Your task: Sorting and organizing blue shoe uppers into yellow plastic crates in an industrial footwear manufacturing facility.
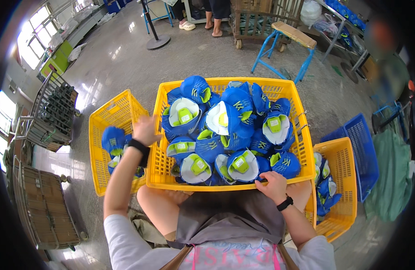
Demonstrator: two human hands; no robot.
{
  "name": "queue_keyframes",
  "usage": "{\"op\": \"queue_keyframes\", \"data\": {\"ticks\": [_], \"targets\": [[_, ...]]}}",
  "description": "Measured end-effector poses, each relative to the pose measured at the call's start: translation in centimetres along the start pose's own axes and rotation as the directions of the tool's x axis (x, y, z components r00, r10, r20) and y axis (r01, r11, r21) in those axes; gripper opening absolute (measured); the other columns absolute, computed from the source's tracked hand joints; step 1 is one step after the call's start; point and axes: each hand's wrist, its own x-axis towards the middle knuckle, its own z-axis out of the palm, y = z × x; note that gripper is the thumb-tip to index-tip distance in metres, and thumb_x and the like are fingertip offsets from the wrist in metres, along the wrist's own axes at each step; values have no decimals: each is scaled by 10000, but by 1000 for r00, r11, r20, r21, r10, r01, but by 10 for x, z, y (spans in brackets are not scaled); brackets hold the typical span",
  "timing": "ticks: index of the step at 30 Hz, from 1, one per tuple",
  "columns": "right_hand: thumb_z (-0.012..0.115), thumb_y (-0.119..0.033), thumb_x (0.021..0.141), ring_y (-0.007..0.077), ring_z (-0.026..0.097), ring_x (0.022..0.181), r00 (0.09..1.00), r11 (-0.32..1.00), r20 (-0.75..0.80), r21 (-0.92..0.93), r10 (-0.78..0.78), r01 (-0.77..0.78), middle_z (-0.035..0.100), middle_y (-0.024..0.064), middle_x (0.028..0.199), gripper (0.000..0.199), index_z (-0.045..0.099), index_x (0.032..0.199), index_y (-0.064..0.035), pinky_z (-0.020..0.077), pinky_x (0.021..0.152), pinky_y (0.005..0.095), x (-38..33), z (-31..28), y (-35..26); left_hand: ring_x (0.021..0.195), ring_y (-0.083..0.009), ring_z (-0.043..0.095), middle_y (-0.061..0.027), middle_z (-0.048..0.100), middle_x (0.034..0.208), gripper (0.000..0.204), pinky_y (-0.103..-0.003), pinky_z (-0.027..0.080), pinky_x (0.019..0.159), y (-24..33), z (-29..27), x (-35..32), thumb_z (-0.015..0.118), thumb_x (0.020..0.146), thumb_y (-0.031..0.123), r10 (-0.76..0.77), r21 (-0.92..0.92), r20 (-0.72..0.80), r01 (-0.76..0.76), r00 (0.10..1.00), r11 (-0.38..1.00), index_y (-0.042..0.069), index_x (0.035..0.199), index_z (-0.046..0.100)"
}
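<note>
A large yellow plastic crate (230, 186) rests across my lap, heaped with blue shoe uppers (236, 101). Several show white undersides with lime-green patches in the middle. My left hand (145, 130) is at the crate's left rim, its thumb reaching over the edge; motion blurs the fingers, so their grip is unclear. At the near rim, toward the right corner, my right hand (272, 186) closes over the edge. Neither hand holds a shoe upper.
A smaller yellow crate (97, 166) with some blue uppers stands left. Another yellow crate (344, 198) and a blue crate (367, 153) are at right. Ahead are a blue-legged stool (293, 33), a wheeled wooden cart (243, 27) and another person's feet (216, 33). Wheeled racks (50, 112) stand far left.
</note>
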Motion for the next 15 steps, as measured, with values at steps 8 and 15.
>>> {"op": "queue_keyframes", "data": {"ticks": [8,15], "targets": [[713,-317,629,211,575,630,1000,999,-18,-50,12,-13,586,25,648,229,619,677,-115,463,534,317,0,2,-3,1252,-428,302,-239,330,1357,349,-562,389,873,109,189,131,502,842,293,-290,101,-148,306,946,947,208,1179,537],[692,-346,637,212,572,638,999,999,-19,-45,-31,30,580,20,653,237,610,675,-126,458,511,338,-6,1,2,854,-252,623,-134,650,942,493,-336,475,795,36,67,85,742,610,150,167,-580,141,-55,976,812,35,1066,596]]}}
